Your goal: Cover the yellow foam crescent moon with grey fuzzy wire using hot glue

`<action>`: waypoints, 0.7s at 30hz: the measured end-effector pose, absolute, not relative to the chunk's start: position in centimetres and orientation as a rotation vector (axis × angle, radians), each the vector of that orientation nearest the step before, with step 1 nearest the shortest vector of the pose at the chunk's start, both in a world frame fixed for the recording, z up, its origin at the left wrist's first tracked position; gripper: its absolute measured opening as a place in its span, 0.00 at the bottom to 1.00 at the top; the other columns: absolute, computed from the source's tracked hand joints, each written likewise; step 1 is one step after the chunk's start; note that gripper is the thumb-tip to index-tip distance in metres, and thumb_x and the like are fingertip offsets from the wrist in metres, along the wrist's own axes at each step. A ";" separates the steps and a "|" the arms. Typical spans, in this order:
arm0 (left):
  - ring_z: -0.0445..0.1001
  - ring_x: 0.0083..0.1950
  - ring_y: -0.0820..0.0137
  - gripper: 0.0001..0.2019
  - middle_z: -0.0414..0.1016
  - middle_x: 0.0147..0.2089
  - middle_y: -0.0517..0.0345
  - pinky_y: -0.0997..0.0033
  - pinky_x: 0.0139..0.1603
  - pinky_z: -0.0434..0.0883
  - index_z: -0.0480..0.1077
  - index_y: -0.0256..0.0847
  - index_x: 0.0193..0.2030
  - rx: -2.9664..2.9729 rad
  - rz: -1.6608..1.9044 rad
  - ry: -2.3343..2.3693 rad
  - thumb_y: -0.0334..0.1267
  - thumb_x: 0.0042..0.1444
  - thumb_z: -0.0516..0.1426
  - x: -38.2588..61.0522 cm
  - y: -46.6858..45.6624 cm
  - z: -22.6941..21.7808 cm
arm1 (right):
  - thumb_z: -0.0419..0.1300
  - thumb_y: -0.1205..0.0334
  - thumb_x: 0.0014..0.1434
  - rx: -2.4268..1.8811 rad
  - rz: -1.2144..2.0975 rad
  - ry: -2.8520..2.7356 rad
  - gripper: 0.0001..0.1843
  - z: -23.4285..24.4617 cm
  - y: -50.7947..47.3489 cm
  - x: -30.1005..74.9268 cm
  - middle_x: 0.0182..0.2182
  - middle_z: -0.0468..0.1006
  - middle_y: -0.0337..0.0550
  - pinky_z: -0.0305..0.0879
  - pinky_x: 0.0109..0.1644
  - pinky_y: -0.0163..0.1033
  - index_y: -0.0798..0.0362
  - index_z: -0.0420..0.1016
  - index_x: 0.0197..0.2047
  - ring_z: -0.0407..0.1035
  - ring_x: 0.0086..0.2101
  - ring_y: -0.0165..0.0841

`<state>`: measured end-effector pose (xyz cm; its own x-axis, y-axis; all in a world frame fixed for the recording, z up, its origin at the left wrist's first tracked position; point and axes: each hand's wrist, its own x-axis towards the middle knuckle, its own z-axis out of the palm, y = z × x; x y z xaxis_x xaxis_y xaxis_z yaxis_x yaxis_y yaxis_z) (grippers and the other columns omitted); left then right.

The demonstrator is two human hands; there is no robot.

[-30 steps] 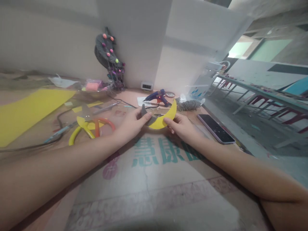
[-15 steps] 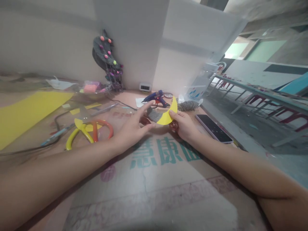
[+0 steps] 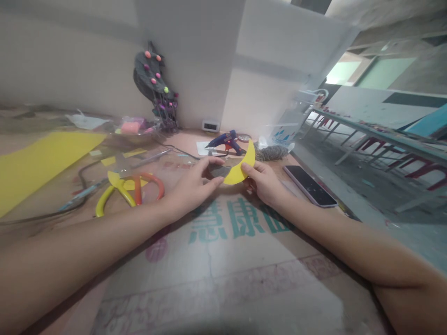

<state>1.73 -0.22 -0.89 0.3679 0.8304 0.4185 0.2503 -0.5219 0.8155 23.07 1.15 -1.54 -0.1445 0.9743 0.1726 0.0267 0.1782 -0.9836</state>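
My right hand (image 3: 266,182) pinches a yellow crescent-shaped foam piece (image 3: 240,169) just above the table. A grey piece (image 3: 219,171) is attached to the crescent's left end. My left hand (image 3: 190,185) closes its thumb and fingers around that grey piece from the left. Both hands meet over the middle of the table, in front of the glue gun.
A blue glue gun (image 3: 226,141) lies behind the hands on a white sheet. Yellow and orange scissors (image 3: 126,188) lie to the left, a yellow foam sheet (image 3: 38,160) further left. A dark phone (image 3: 309,185) lies right, near the table edge. Printed cardboard (image 3: 226,242) covers the table.
My left hand let go of the grey piece and opened half a second ago, then closed on it again. The crescent was lifted and tilted slightly, then lowered.
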 end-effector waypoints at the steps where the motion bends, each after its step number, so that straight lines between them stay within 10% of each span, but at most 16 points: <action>1: 0.71 0.41 0.70 0.16 0.70 0.52 0.54 0.71 0.38 0.71 0.64 0.42 0.55 1.982 1.140 0.945 0.35 0.59 0.55 1.7 -0.2 -1.0 | 0.64 0.43 0.55 -1.049 1.141 -1.438 0.20 -1.5 1.1 23.0 0.19 0.66 0.33 0.49 0.15 0.31 0.53 0.71 0.33 0.55 0.15 0.23; 15: 0.69 0.53 0.65 0.11 0.70 0.52 0.54 0.66 0.51 0.67 0.64 0.42 0.52 1.958 1.204 0.924 0.35 0.64 0.49 1.5 0.2 -1.2 | 0.61 0.63 0.54 -1.067 1.145 -1.460 0.16 -0.5 0.9 22.8 0.29 0.77 0.35 0.55 0.16 0.28 0.48 0.75 0.48 0.62 0.16 0.22; 21: 0.73 0.41 0.69 0.10 0.72 0.48 0.55 0.70 0.38 0.68 0.66 0.42 0.49 1.905 1.079 0.934 0.35 0.64 0.49 1.7 0.0 -0.9 | 0.63 0.63 0.51 -0.935 1.448 -1.436 0.21 0.0 0.0 22.2 0.39 0.79 0.40 0.61 0.16 0.30 0.48 0.75 0.50 0.67 0.17 0.23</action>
